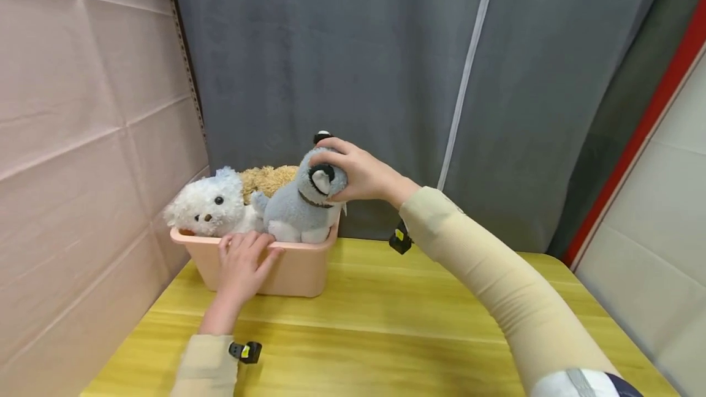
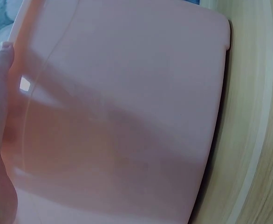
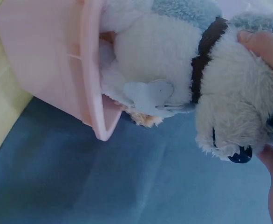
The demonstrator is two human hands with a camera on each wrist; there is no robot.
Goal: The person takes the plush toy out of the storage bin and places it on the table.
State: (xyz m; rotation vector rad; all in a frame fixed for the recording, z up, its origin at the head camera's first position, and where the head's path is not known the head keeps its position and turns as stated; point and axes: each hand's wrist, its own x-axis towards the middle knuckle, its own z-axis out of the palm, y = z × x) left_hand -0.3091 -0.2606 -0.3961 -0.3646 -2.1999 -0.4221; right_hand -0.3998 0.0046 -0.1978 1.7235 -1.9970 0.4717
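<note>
A grey-and-white plush dog (image 1: 300, 210) with a dark collar sits upright at the right end of a pink plastic bin (image 1: 298, 268). My right hand (image 1: 361, 170) grips its head from above and behind, and the thumb presses into the fur beside the muzzle. In the right wrist view a pale tag (image 3: 150, 95) hangs at the dog's chest, and its lower body is inside the bin. My left hand (image 1: 242, 262) holds the bin's front rim, fingers over the edge. The left wrist view shows the thumb (image 2: 1, 60) against the rim; the other fingertips are hidden there.
A white fluffy plush toy (image 1: 209, 204) lies in the bin's left end, with a curly tan plush (image 1: 270, 179) behind. The bin stands on a yellow wood-grain table (image 1: 419, 323) near a pink cloth wall (image 1: 99, 139). A grey curtain (image 1: 342, 48) hangs behind.
</note>
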